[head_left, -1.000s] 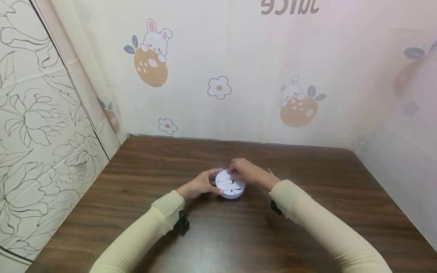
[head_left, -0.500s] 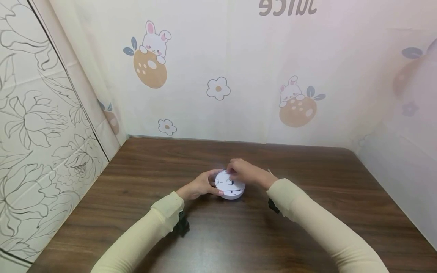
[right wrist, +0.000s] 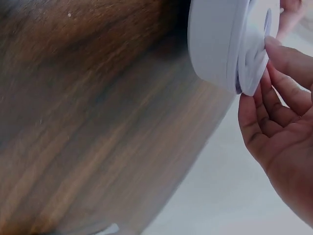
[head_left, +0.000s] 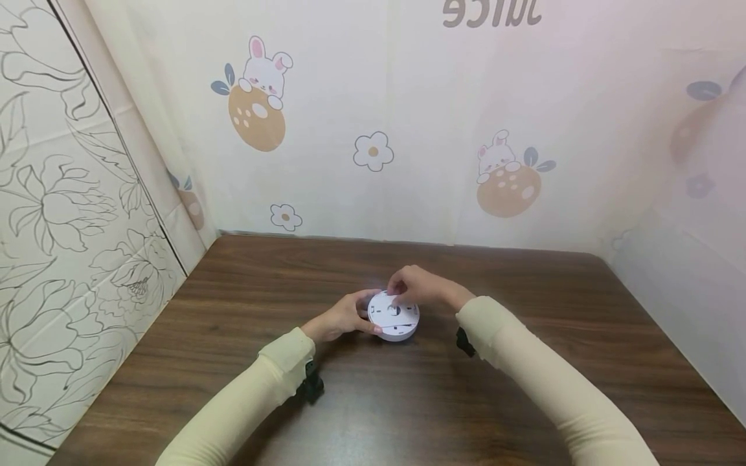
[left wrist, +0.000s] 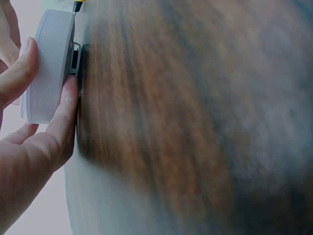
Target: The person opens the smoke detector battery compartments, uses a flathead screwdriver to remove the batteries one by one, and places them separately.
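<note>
A white round device point(head_left: 399, 336), shaped like a smoke alarm, is held low over the table. Its flat face, a thin plate point(right wrist: 255, 51) with a central hole and slots, is turned up. My left hand point(head_left: 342, 316) grips the casing point(left wrist: 51, 63) from the left, thumb on the near side and fingers around the far side. A small clip point(left wrist: 75, 58) sticks out underneath. From the far right, my right hand point(head_left: 421, 286) pinches the plate's edge, its thumb point(right wrist: 288, 61) on the face and other fingers at the rim. Part of the plate lies hidden behind those fingers.
A brown wood-grain table point(head_left: 373, 401) spreads around both hands. Behind it hangs a pale curtain point(head_left: 431, 97) with rabbit and flower prints. A small yellow-and-black tip point(left wrist: 78, 5) shows at the top of the left wrist view.
My right hand has risen slightly and its wrist has shifted, uncovering more of the plate's right side. The left hand and the device stay almost in place.
</note>
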`<state>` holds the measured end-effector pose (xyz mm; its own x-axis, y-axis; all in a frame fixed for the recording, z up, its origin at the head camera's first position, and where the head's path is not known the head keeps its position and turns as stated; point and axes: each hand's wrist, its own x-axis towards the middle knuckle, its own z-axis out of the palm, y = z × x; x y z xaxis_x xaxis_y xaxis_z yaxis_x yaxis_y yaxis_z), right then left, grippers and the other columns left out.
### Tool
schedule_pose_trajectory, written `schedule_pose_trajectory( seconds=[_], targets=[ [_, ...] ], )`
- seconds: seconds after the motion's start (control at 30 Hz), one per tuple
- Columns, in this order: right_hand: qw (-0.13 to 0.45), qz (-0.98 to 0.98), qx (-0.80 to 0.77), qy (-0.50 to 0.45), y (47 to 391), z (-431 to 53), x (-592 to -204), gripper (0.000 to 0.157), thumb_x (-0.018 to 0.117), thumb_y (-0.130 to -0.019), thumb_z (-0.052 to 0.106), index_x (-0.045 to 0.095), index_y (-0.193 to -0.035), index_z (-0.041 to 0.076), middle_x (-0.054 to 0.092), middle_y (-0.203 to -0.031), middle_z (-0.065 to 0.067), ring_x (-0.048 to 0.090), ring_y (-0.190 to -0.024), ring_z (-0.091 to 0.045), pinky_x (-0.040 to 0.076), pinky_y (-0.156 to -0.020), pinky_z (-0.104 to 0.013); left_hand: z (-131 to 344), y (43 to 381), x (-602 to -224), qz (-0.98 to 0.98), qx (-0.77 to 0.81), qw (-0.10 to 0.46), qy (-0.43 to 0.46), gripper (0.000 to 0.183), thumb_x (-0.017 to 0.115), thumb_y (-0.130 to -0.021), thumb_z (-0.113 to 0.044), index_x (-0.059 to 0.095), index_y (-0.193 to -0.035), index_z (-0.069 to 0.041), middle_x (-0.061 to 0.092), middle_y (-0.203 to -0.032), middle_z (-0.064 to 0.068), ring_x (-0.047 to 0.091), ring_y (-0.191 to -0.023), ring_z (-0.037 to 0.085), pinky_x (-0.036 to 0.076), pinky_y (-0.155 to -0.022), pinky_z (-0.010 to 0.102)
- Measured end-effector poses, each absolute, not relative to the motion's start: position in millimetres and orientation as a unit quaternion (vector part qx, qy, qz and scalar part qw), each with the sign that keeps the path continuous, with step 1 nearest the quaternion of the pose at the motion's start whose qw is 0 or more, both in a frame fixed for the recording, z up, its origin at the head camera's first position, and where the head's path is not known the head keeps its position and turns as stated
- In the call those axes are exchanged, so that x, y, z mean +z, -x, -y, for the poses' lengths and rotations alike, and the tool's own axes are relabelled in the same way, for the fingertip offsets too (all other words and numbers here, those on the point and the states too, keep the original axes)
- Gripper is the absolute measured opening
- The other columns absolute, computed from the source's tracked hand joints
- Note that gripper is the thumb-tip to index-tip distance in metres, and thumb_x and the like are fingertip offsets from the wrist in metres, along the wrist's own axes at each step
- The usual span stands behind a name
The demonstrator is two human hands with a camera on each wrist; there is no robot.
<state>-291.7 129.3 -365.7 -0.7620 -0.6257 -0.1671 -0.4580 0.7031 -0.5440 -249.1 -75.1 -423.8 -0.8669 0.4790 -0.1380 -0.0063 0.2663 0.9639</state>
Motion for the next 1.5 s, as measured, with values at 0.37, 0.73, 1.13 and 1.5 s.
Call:
schedule_pose_trajectory(
  seconds=[0.37,0.73,1.13,1.5],
  targets=[
    [0.207,-0.872,-0.311,0.315,308.4,-146.3,-371.8,0.015,0.071,-0.087,0.009,0.074,-0.102,0.008,0.070,-0.097,-0.001,0.062,-0.085,-0.015,0.054,-0.077,-0.029,75.0,250.2,-427.0,-0.767,0.587,0.206,-0.158,0.081,0.080,-0.073,0.004,0.040,-0.143,-0.004,0.051,-0.132,0.016,0.052,-0.110,0.026,0.048,-0.094,0.036],
    [0.195,-0.865,-0.338,0.315,316.1,-159.3,-373.1,0.018,0.067,-0.090,0.014,0.073,-0.104,0.004,0.071,-0.098,-0.005,0.063,-0.087,-0.018,0.053,-0.080,-0.033,74.7,249.6,-424.6,-0.765,0.590,0.208,-0.153,0.086,0.080,-0.072,0.006,0.033,-0.145,0.002,0.053,-0.131,0.019,0.055,-0.110,0.027,0.048,-0.095,0.036],
    [0.189,-0.870,-0.391,0.233,328.2,-172.1,-362.5,0.021,0.069,-0.088,0.014,0.072,-0.105,0.001,0.071,-0.093,-0.007,0.062,-0.085,-0.022,0.052,-0.081,-0.039,75.3,250.4,-424.3,-0.773,0.582,0.206,-0.147,0.085,0.081,-0.072,0.002,0.036,-0.144,-0.002,0.053,-0.128,0.018,0.056,-0.107,0.028,0.047,-0.096,0.039],
    [0.192,-0.886,-0.377,0.190,348.8,-193.9,-356.6,0.028,0.064,-0.092,0.019,0.068,-0.113,0.001,0.066,-0.101,-0.010,0.054,-0.102,-0.028,0.042,-0.095,-0.048,75.3,251.6,-426.0,-0.775,0.579,0.203,-0.152,0.082,0.081,-0.071,0.004,0.040,-0.142,-0.004,0.052,-0.129,0.017,0.056,-0.106,0.028,0.047,-0.095,0.038]
  ],
)
